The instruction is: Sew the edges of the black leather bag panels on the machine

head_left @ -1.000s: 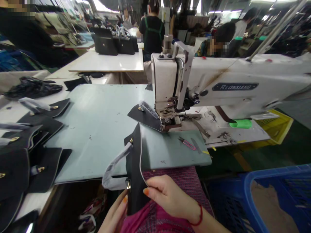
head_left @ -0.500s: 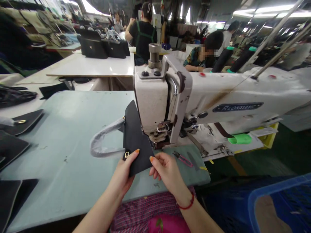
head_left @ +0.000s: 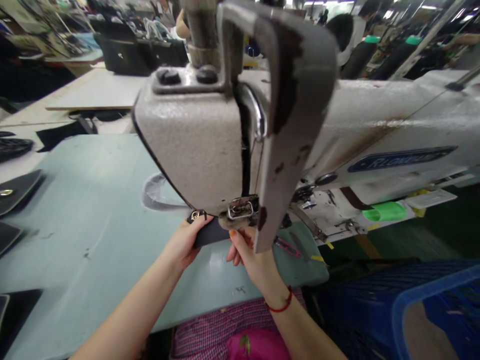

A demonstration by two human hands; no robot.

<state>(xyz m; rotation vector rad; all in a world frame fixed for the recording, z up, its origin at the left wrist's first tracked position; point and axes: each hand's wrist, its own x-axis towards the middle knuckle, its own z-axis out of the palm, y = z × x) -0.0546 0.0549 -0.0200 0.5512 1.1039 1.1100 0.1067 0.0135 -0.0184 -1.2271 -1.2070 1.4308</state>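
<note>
The black panel [head_left: 210, 234] is held under the sewing machine head [head_left: 195, 145], over the surface [head_left: 93, 200]. The 2 grips, left hand [head_left: 183, 245] and right hand [head_left: 249, 255], are clamped on its edge. Positioning appears done; stitching is judged outstanding.

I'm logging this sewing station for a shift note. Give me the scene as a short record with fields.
Left hand: pinches the black panel beside its gold ring
Right hand: pinches the panel's right edge
Panel: mostly hidden behind the sewing machine head; its wrapped handle sticks out to the left
Table: pale green; pink snips lie right of the hands
Far left: more black pieces
Lower right: blue crate
</note>
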